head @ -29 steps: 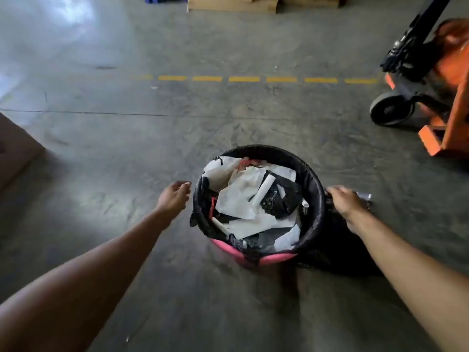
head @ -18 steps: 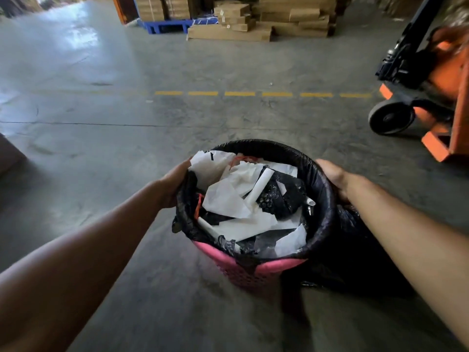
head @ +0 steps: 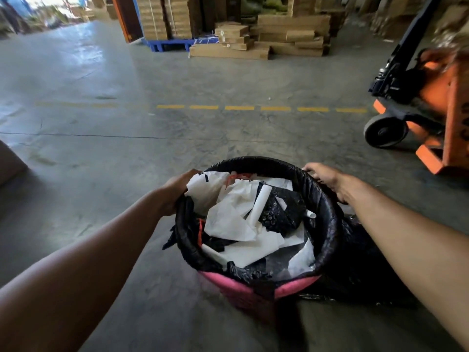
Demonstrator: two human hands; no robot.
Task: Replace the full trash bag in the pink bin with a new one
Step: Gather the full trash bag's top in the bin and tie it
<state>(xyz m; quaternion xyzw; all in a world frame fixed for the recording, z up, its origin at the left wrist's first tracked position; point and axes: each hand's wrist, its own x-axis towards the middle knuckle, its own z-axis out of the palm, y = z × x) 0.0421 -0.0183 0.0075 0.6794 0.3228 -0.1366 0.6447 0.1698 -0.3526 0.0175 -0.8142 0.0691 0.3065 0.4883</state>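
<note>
The pink bin [head: 243, 293] stands on the concrete floor right below me. A black trash bag [head: 322, 199] lines it, its edge folded over the rim, and it is filled with white paper scraps and black plastic. My left hand [head: 175, 189] grips the bag's folded edge at the left of the rim. My right hand [head: 324, 177] grips the edge at the far right of the rim. More crumpled black plastic [head: 360, 265] lies on the floor to the right of the bin, under my right forearm.
An orange pallet jack [head: 431, 105] with a black wheel stands at the right. Stacked cardboard [head: 256, 39] and a blue pallet [head: 167, 44] line the far side, beyond a dashed yellow floor line [head: 238, 107]. A brown box corner [head: 10, 163] juts in at the left edge.
Both hands moved in from beside the bin and closed on the bag's edge at the rim. The view has tilted up, showing more of the warehouse.
</note>
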